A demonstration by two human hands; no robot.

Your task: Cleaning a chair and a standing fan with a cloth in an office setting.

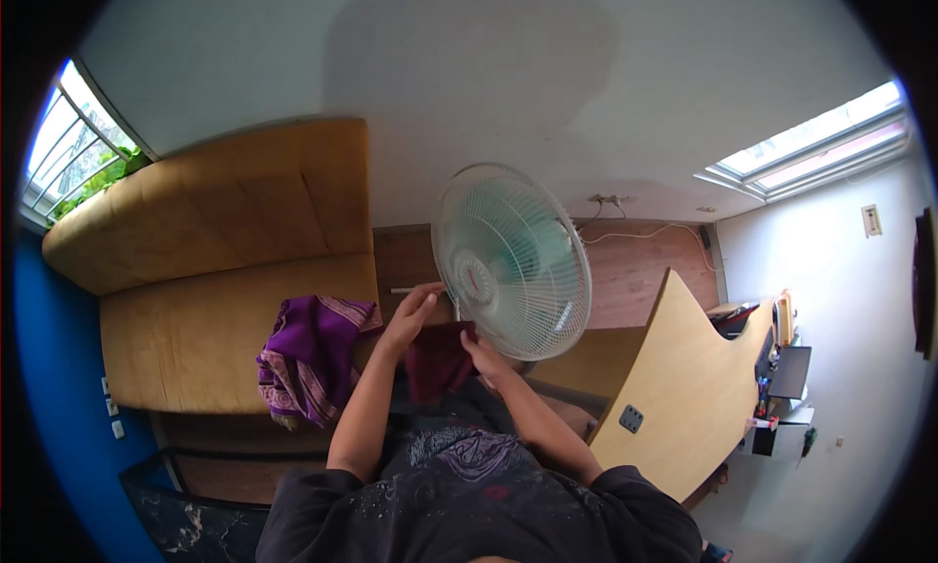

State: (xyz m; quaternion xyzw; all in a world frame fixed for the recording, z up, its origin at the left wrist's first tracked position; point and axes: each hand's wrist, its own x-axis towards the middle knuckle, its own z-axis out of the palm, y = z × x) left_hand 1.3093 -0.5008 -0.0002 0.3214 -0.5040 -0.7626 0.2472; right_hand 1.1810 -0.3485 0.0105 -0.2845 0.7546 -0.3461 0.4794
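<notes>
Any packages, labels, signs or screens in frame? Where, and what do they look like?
No packages or signs that can be made out.
Round label: hub of the white fan, red-pink, just above the right hand.
Dark flat panel: far right on the cluttered desk end, rectangular, black; possibly a screen, too small to tell.
Pale plate: right wall, small upright rectangle.

Light: soft daylight from the barred window (73, 143) at upper left and the skylight (821, 138) at upper right.
Shadow: broad, faint, on the upper-centre wall (469, 65).
Distortion: fisheye bending, black corners.
Focus: fairly sharp throughout.
</notes>
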